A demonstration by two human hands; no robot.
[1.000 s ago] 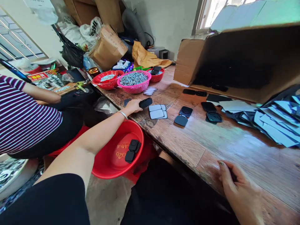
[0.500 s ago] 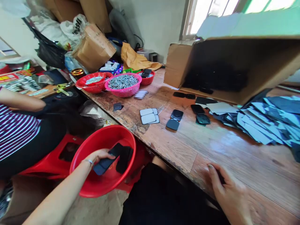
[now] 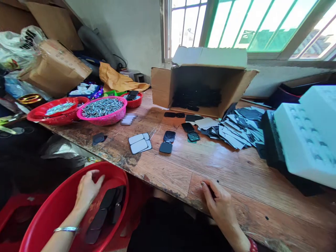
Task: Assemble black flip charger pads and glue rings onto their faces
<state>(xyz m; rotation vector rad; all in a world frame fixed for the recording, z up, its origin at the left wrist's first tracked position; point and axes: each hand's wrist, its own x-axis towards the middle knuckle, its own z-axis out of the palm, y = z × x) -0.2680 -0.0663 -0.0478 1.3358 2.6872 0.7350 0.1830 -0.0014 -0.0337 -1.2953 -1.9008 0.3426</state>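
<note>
My left hand (image 3: 89,187) is over the inside of a large red basin (image 3: 126,190), its fingers apart and nothing in them. Just right of it, several dark flat hinged pieces (image 3: 101,213) lie on the basin's floor. My right hand (image 3: 217,199) rests at the table's front edge with fingers loosely curled, and nothing shows in it. Further back on the wooden table (image 3: 168,171) is an opened black compact-like case (image 3: 166,147) with a ribbed half. A second opened black case (image 3: 193,136) lies to its right. White rounded plates (image 3: 139,145) lie left of both cases.
A pink basket (image 3: 102,120) of small metal parts stands between red baskets (image 3: 42,113) at the back left. Behind the cases is an open cardboard box (image 3: 160,85). A heap of grey-white sheets (image 3: 238,129) and white foam blocks (image 3: 307,140) are at right.
My left hand has let go of the dark hinged piece, which now lies in the basin. The view has swung to the right. My right hand stays curled on the table edge.
</note>
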